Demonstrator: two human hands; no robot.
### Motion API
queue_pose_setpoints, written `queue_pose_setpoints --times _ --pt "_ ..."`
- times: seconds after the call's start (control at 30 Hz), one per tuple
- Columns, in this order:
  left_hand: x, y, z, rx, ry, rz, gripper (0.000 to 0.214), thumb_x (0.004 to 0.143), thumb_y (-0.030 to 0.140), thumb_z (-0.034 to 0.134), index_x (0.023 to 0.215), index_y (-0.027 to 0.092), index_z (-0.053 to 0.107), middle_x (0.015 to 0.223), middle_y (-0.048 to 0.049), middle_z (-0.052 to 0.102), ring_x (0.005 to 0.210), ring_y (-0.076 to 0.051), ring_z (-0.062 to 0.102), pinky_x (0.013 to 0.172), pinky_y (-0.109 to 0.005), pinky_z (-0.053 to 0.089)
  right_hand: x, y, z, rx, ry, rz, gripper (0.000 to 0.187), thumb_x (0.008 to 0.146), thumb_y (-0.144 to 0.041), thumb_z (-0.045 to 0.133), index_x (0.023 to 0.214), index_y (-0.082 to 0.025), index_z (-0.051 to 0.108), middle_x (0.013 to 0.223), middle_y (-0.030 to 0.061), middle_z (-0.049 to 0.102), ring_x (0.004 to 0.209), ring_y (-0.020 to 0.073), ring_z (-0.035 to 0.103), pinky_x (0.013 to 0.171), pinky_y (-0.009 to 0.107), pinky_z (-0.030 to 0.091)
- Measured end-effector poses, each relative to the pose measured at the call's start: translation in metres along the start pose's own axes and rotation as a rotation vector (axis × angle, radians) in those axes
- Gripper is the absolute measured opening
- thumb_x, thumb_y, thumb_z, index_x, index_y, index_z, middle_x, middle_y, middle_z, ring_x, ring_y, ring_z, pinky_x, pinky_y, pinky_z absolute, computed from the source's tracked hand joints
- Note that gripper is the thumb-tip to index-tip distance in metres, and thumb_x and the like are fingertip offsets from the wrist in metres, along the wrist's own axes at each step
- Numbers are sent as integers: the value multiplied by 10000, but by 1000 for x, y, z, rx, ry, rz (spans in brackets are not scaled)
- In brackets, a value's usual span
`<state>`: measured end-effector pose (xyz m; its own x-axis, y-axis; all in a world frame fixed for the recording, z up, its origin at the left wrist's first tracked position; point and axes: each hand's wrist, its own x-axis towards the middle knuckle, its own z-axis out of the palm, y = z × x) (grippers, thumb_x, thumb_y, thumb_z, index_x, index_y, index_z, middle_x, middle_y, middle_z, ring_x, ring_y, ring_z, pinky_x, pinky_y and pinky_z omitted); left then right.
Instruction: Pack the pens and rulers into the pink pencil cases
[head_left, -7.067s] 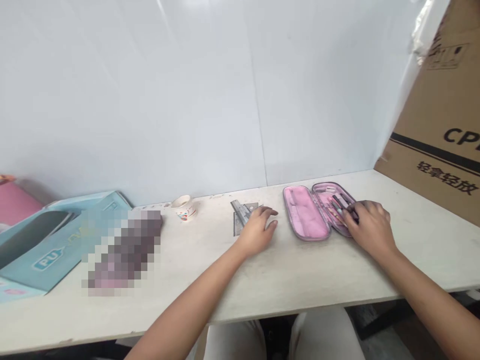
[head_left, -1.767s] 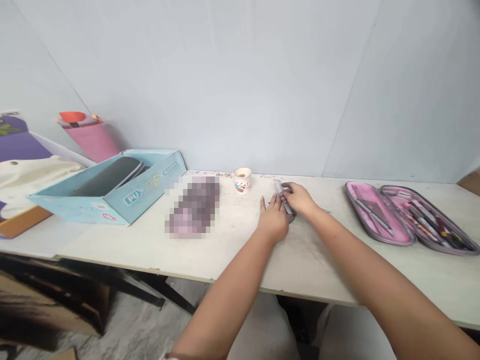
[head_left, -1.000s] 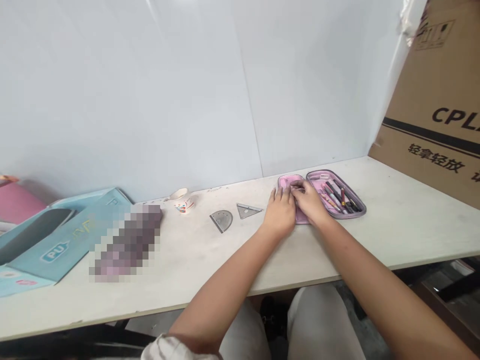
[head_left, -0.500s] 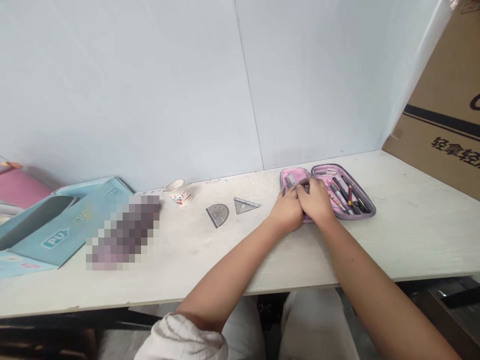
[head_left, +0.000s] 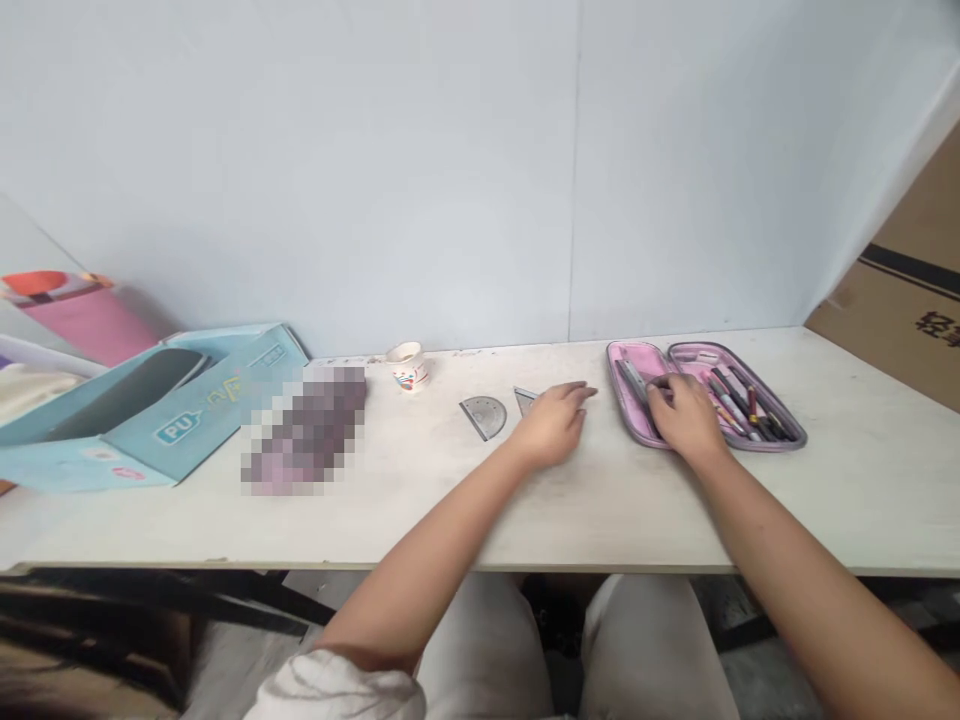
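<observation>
My left hand [head_left: 553,425] is above the white table with its fingers stretched out to the right, holding nothing. It partly covers a clear set square [head_left: 525,400], and a clear half-round protractor [head_left: 484,417] lies just left of it. My right hand [head_left: 686,415] rests over the middle of an opened pink pencil case [head_left: 624,352] with a dark edge. Its fingers curl down into the left half, beside a long grey item [head_left: 634,380]; what they grip is hidden. Several pens [head_left: 742,400] fill the right half.
A paper cup [head_left: 407,368] stands near the wall. Further left are a blurred-out purple item [head_left: 307,430] and an open light-blue box [head_left: 217,400] with a dark object inside. A pink roll-shaped thing [head_left: 97,320] is behind it. A cardboard box [head_left: 892,290] stands at the right.
My left hand has left the pencil case and moved left, over the set square. My right hand stays at the case. The view has shifted left.
</observation>
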<state>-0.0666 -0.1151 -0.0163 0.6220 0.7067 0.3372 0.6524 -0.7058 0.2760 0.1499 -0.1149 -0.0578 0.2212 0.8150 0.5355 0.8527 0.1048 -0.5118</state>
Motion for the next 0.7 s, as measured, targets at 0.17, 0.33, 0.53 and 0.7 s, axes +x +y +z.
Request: queue_pose_setpoints --times 0.17,0.33,0.53,0.7 --pt "-56 -64 -42 7 75 -233 355 842 180 385 1169 121 509 1228 -118 513 1168 -192 472 1017 -337 372 1 -23 -4 25 -10 -11 280 803 -321 414 871 -144 620 921 141 619 930 258 543 846 395 395" --pt "-93 -104 -59 78 11 -354 210 809 264 462 935 152 587 917 -80 568 871 -203 565 789 -335 469 0 -98 15 381 -279 7 270 813 -382 436 863 -189 617 920 71 652 883 205 582 823 352 423" --pt "-102 -99 -56 142 -54 -265 216 837 280 447 952 182 601 991 -88 578 919 -216 541 818 -357 428 12 -171 68 652 -599 121 342 810 -489 458 850 -200 637 955 66 666 913 194 586 746 312 460" --pt "-105 -94 -50 235 -49 -256 205 845 242 427 1002 207 553 1041 -80 562 955 -232 521 794 -380 426 21 -190 95 547 -648 260 176 759 -353 542 777 -201 629 939 74 660 868 187 576 666 294 472"
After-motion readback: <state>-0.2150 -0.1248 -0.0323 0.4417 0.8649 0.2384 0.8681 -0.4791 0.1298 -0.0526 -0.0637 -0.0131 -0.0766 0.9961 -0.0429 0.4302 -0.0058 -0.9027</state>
